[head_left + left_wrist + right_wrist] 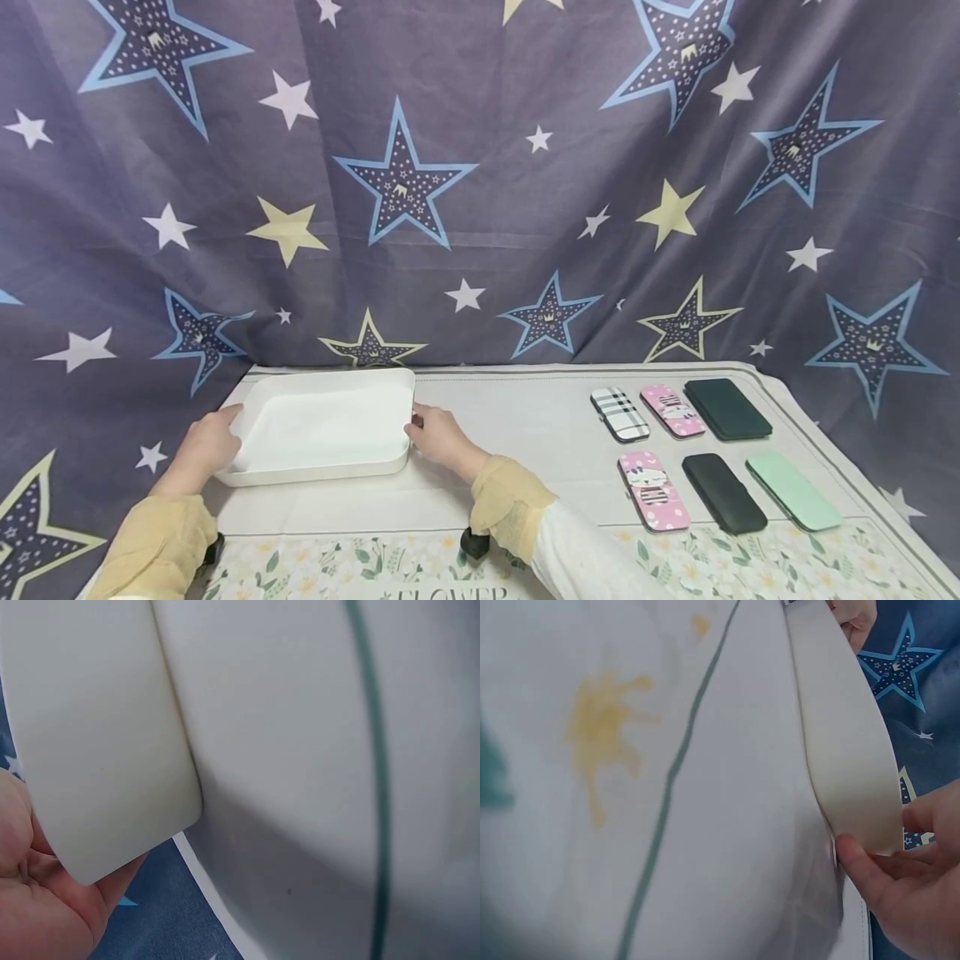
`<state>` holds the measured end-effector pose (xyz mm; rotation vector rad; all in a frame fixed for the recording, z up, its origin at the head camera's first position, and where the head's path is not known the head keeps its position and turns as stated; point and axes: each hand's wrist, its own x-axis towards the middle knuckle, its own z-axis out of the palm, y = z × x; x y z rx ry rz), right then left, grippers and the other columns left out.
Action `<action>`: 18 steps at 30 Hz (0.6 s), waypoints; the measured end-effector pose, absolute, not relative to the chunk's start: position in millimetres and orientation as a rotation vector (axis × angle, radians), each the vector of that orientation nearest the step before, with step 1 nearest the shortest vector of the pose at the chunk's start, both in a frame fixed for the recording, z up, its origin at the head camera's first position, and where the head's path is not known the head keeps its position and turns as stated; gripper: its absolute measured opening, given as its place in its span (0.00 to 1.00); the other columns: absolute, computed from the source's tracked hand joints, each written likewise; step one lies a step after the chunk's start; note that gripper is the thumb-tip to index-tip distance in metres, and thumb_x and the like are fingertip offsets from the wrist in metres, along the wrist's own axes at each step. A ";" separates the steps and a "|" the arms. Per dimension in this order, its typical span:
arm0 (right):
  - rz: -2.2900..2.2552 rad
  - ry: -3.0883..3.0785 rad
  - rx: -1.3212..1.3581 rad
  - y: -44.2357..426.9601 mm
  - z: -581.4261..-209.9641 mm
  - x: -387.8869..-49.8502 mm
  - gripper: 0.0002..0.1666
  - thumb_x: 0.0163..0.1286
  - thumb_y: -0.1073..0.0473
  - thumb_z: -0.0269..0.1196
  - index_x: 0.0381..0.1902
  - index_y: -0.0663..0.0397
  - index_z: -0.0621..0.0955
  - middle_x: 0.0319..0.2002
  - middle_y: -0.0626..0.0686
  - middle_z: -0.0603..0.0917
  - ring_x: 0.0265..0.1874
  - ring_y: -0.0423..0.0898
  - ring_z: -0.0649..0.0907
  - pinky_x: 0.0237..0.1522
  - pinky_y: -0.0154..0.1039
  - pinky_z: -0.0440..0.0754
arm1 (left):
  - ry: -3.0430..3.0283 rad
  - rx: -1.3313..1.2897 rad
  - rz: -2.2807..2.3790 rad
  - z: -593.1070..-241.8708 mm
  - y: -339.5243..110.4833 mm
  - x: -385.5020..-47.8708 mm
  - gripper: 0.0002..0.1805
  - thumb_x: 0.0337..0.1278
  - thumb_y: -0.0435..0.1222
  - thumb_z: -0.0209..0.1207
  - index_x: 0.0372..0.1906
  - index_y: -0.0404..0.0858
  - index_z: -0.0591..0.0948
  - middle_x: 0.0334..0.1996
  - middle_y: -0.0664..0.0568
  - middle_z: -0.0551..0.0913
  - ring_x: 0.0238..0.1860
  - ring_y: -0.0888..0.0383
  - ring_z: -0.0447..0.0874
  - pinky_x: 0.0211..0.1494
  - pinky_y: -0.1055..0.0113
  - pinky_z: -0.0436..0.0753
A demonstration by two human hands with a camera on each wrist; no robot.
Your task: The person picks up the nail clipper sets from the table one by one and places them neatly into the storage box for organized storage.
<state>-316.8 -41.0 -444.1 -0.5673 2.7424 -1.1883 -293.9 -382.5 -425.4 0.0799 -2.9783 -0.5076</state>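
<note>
A shallow white tray [322, 477] with rounded corners lies on the left part of the table, its inside bare. My left hand [207, 446] holds its left end, a finger over the rim. In the left wrist view the palm of that hand [52, 900] is at the tray's end [105, 750], with fingers partly hidden behind it. My right hand [442, 437] grips the right end. The right wrist view shows that hand's [915, 877] thumb at the lower edge of the tray wall [851, 742] and a finger on the upper rim.
On the right lie several flat cases: plaid [620, 414], pink [672, 411], dark green [727, 409], another pink [653, 492], black [724, 493] and mint green [793, 492]. A star-patterned curtain [480, 233] hangs behind the table. A flowered cloth [337, 567] covers the front.
</note>
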 end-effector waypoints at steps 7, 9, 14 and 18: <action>-1.287 2.667 -0.436 -45.2 -442.3 -317.7 0.28 0.68 0.59 0.56 0.65 0.59 0.69 0.51 0.57 0.82 0.45 0.46 0.84 0.43 0.31 0.85 | -2.976 0.062 -0.534 -418.9 -384.3 -294.5 0.30 0.41 0.23 0.46 0.58 0.17 0.66 0.52 0.22 0.72 0.51 0.24 0.69 0.49 0.39 0.76; -1.268 2.690 -0.446 -45.1 -440.5 -317.2 0.26 0.67 0.60 0.56 0.63 0.59 0.71 0.49 0.57 0.83 0.47 0.47 0.83 0.45 0.34 0.85 | -2.989 0.072 -0.554 -417.9 -385.1 -295.4 0.30 0.42 0.23 0.46 0.58 0.17 0.65 0.51 0.22 0.72 0.53 0.24 0.67 0.51 0.39 0.75; -1.214 2.716 -0.465 -39.1 -434.3 -315.6 0.24 0.66 0.62 0.56 0.60 0.59 0.74 0.47 0.56 0.84 0.47 0.48 0.83 0.49 0.38 0.84 | -2.998 0.039 -0.574 -416.2 -381.3 -294.2 0.30 0.42 0.23 0.45 0.58 0.16 0.65 0.51 0.22 0.73 0.55 0.23 0.65 0.56 0.35 0.71; -1.206 2.708 -0.480 -30.2 -431.1 -314.3 0.23 0.66 0.64 0.55 0.60 0.62 0.74 0.47 0.59 0.83 0.40 0.46 0.84 0.43 0.36 0.85 | -2.987 -0.004 -0.582 -415.2 -372.2 -291.2 0.30 0.41 0.23 0.45 0.57 0.16 0.65 0.51 0.23 0.73 0.54 0.24 0.67 0.55 0.36 0.72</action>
